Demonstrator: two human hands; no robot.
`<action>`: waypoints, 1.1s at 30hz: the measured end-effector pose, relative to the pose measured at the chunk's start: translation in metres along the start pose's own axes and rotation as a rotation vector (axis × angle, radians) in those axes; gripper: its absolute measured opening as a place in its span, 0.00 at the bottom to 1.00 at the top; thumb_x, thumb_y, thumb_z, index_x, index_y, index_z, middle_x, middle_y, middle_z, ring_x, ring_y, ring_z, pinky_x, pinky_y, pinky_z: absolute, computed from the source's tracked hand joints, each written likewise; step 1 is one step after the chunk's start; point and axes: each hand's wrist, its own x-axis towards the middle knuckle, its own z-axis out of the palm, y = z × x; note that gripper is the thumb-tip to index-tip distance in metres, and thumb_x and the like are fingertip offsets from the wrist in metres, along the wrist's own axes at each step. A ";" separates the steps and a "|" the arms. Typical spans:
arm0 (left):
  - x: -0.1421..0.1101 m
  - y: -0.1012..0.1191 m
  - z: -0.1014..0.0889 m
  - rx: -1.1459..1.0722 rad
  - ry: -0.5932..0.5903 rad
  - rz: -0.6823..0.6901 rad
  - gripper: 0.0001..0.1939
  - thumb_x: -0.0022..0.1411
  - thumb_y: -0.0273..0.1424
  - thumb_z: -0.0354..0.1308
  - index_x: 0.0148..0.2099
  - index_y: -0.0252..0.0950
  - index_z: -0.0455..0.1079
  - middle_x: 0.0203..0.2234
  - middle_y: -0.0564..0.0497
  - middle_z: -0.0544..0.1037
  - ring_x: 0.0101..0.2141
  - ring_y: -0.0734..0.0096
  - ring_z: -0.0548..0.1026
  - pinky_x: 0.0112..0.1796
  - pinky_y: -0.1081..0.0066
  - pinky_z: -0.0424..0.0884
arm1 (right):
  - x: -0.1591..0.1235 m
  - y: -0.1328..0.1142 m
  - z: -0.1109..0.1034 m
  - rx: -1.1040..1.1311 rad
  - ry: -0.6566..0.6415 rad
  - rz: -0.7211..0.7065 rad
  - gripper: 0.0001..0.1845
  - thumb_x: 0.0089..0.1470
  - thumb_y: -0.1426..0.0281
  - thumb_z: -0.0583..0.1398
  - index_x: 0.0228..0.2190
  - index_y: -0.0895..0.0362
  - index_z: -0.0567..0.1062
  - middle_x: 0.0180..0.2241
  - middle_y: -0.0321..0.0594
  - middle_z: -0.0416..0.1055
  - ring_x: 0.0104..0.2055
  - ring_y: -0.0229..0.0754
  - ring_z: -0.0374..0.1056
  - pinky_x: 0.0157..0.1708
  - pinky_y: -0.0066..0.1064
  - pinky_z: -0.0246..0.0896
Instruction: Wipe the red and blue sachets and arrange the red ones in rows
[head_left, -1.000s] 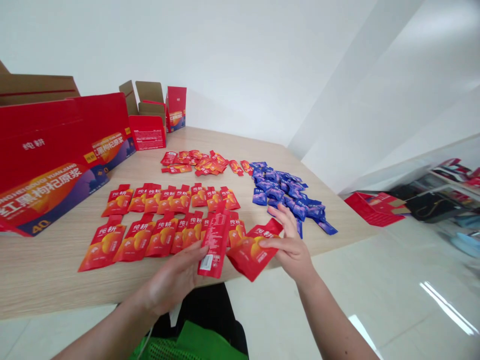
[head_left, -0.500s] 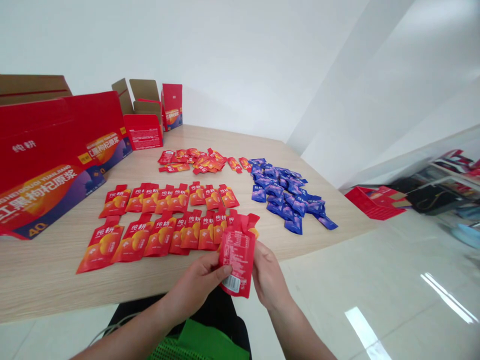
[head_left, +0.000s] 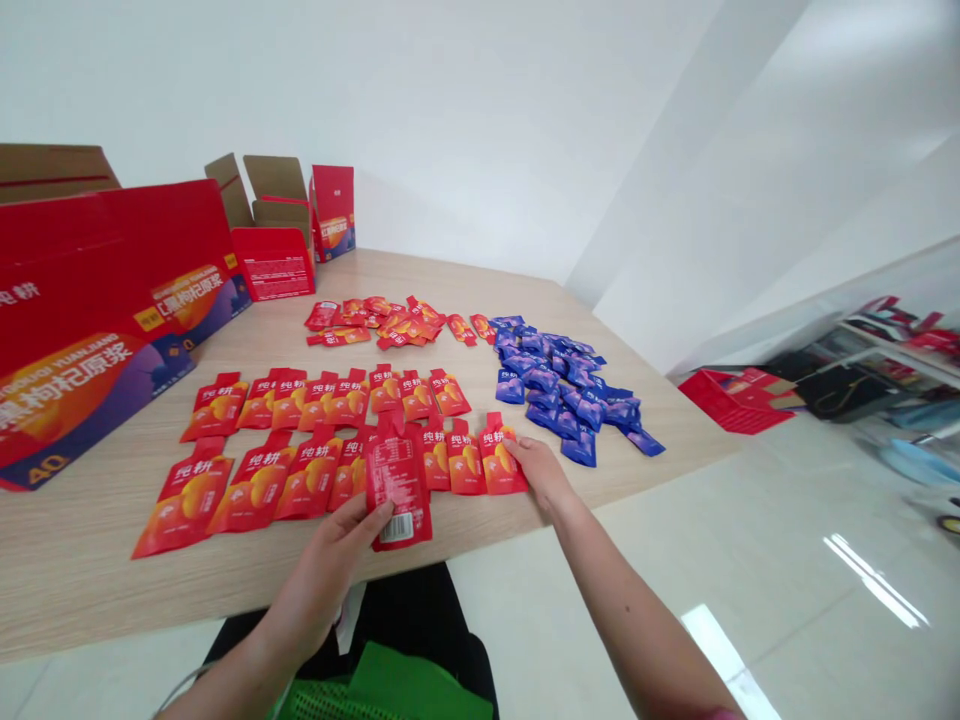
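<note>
Between the thumb and fingers of my left hand [head_left: 341, 545] is a red pouch [head_left: 399, 480], its printed back and barcode facing me. It is held above the table's near edge and covers part of the front row. My right hand [head_left: 544, 470] pinches the right edge of an orange-and-red pouch [head_left: 501, 460], which lies at the right end of that row. Several more orange-and-red pouches [head_left: 255, 485] lie face up to the left, with their spouts pointing away from me. Behind them runs a second row of matching pouches [head_left: 322, 402].
A loose heap of orange-red pouches [head_left: 405, 325] lies farther back. Blue pouches [head_left: 559, 385] are piled to the right. Large red cartons [head_left: 90, 330] and an open box [head_left: 274, 260] stand at left. Another red box [head_left: 735, 400] is beyond the table's right edge.
My hands have separated. The right hand has brought a pouch to the right end of the front row, while the left has moved leftward with the back-facing pouch.
</note>
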 end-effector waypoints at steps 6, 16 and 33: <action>-0.004 0.001 0.004 0.020 0.000 -0.040 0.25 0.48 0.53 0.69 0.39 0.38 0.78 0.34 0.50 0.84 0.40 0.59 0.79 0.46 0.66 0.72 | -0.008 0.000 -0.001 -0.250 0.215 -0.113 0.12 0.47 0.61 0.65 0.31 0.55 0.81 0.41 0.50 0.79 0.51 0.56 0.71 0.56 0.45 0.58; -0.009 0.010 0.034 -0.660 -0.506 -0.366 0.14 0.52 0.35 0.73 0.36 0.33 0.76 0.27 0.55 0.77 0.26 0.80 0.73 0.33 0.77 0.73 | -0.106 -0.048 0.058 0.567 -0.434 0.046 0.25 0.47 0.48 0.69 0.41 0.51 0.81 0.39 0.40 0.80 0.40 0.45 0.74 0.43 0.37 0.69; -0.014 0.008 0.028 0.270 -0.401 0.132 0.22 0.62 0.49 0.56 0.27 0.37 0.74 0.24 0.48 0.79 0.29 0.65 0.75 0.36 0.69 0.70 | -0.114 -0.071 0.060 0.534 -0.315 -0.040 0.18 0.43 0.54 0.72 0.35 0.50 0.81 0.34 0.38 0.81 0.36 0.48 0.77 0.40 0.40 0.73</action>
